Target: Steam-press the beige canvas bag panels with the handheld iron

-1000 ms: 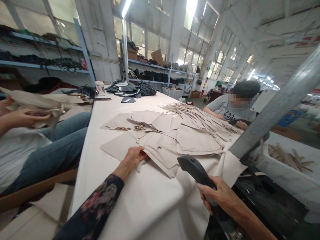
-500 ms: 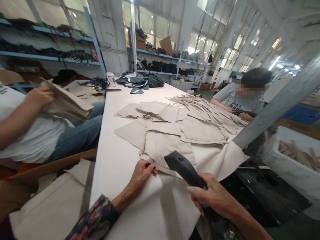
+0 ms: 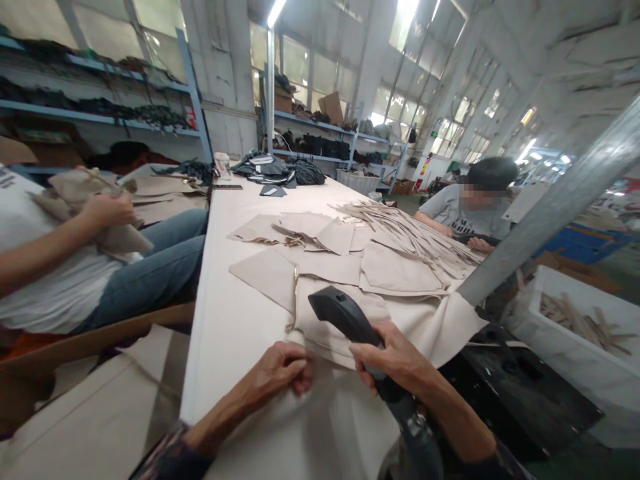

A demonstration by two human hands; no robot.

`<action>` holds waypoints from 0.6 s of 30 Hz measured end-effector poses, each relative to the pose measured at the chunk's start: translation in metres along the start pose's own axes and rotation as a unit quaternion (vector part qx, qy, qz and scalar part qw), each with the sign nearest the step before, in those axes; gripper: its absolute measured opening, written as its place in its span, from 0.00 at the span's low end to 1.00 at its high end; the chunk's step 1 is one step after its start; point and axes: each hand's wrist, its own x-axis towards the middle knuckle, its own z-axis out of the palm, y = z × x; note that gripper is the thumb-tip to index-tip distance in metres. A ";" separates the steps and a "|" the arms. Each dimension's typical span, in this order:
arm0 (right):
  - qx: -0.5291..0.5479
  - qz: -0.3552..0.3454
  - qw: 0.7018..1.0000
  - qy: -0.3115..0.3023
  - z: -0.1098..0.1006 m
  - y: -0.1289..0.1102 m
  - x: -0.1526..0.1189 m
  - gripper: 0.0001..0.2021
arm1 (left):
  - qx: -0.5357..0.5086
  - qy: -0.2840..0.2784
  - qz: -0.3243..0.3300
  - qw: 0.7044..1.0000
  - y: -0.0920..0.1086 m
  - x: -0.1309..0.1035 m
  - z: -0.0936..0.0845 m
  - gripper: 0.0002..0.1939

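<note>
My right hand (image 3: pixel 395 363) is wrapped round the grip of a black hand-held tool (image 3: pixel 345 317) with a bent, blunt head and what looks like a hose at its lower end. The tool's head hangs over a beige fabric piece (image 3: pixel 325 327), which has a gold-coloured strip, perhaps a zip, along its left side. Just at the near edge of that piece is my left hand (image 3: pixel 285 370), its fingers curled together and slightly blurred. What they pinch, if anything, is hidden.
Several beige pieces (image 3: pixel 400 267) and a heap of narrow strips (image 3: pixel 415 233) lie farther along the white table (image 3: pixel 205 333). A metal post (image 3: pixel 550 193) slants up at the right, near a white bin (image 3: pixel 590 347). Co-workers sit left (image 3: pixel 65 260) and far right (image 3: pixel 460 207).
My left hand has drawn a little down from the fabric's edge, its fingers curling in. My right hand and the tool have shifted left and slightly up. The left co-worker's cloth has been bunched up.
</note>
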 end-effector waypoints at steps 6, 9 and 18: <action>-0.011 0.020 0.997 0.074 -0.033 0.005 -0.034 0.14 | 0.371 0.287 0.047 0.882 0.037 0.016 -0.089 0.15; -0.005 0.019 0.995 0.099 -0.042 0.001 -0.043 0.15 | 0.445 0.285 0.108 0.842 0.028 0.078 -0.104 0.24; -0.037 0.028 0.994 0.100 -0.043 -0.002 -0.066 0.11 | 0.487 0.175 0.171 0.838 0.026 0.161 -0.104 0.11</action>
